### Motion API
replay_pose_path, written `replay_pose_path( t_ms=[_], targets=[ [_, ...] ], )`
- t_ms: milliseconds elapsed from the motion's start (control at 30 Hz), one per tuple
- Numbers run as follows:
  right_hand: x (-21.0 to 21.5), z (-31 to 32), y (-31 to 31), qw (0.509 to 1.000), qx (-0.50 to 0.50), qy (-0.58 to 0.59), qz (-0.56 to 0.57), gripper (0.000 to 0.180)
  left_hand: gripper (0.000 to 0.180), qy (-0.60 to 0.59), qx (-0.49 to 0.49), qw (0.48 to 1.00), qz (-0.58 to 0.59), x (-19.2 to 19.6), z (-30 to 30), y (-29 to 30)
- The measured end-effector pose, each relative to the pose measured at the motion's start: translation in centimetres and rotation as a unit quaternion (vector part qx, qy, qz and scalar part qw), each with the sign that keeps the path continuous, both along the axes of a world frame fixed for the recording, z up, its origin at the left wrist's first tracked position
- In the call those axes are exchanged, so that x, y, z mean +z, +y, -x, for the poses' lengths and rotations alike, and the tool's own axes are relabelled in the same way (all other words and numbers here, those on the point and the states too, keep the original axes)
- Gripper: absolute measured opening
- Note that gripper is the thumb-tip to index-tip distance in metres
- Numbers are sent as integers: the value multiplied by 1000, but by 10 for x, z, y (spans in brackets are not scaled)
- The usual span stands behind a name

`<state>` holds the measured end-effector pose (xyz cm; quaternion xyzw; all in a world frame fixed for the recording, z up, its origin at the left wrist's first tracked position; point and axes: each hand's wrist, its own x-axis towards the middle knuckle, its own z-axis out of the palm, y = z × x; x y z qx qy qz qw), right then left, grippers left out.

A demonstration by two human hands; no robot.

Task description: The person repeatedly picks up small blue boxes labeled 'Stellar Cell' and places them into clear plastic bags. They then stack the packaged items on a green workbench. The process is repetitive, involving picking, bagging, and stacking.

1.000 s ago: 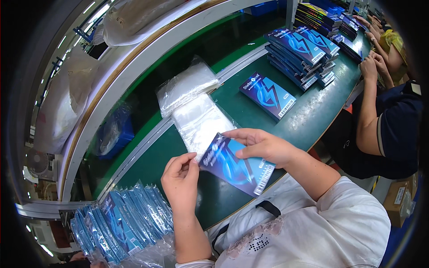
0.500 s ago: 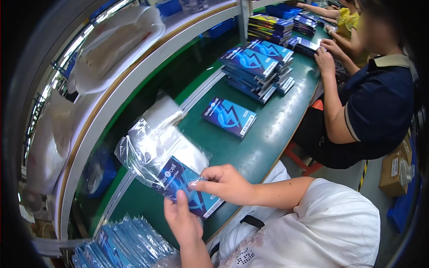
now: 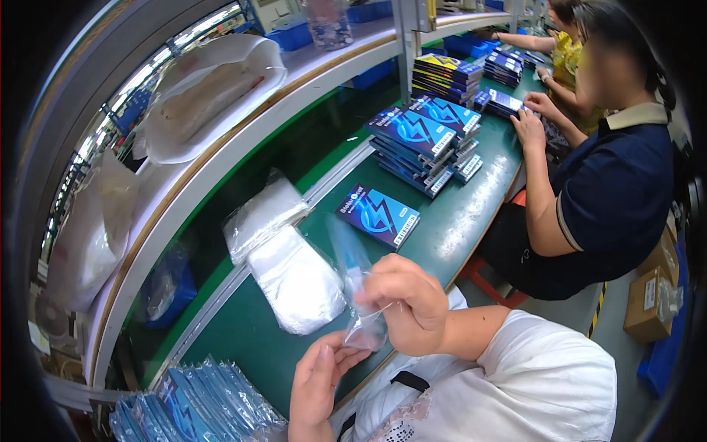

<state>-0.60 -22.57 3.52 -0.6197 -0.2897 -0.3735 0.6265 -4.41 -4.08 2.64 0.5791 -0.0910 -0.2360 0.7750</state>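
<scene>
Box [image 3: 348, 250] has swung up since the last look: half a second ago its printed face lay toward me, now it is a narrow, blurred blue strip, face unreadable. It rises from my right hand [image 3: 409, 302], above the bench [image 3: 445, 247].

Right fingers: curled, gripping the clear film [image 3: 366, 333] by the box's near end. Left hand [image 3: 324, 372]: fingers bent at the film's lower end; cannot tell whether they pinch it or only steady it.

Film bunches loose between my hands, so I judge the bagging well along but the end not yet tidy. The blur hides how far the box sits inside.

Bag pile [image 3: 294, 283] lies just left of my hands. One loose box [image 3: 379, 216] rests flat beyond them, near the stack [image 3: 420, 144]. Bagged boxes [image 3: 199, 401] stand lower left.
</scene>
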Motion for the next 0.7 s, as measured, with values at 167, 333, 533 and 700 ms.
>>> replay_pose_path(
  t_ms=[167, 333, 533, 700],
  targets=[
    [-5, 8, 23, 962, 227, -19, 150, 19, 65, 135, 64, 975, 163, 1, 3, -7],
    [8, 24, 42, 912, 374, -36, 164, 45, 49, 43, 223, 968, 106, 37, 30, -1],
    [-8, 15, 25, 924, 339, 74, 160, 47, 46, -384, 480, 765, -193, 79, 61, 53],
    [-22, 10, 14, 928, 313, 123, 158, 31, 41, -392, 461, 520, -603, 87, 71, 90]
  ],
)
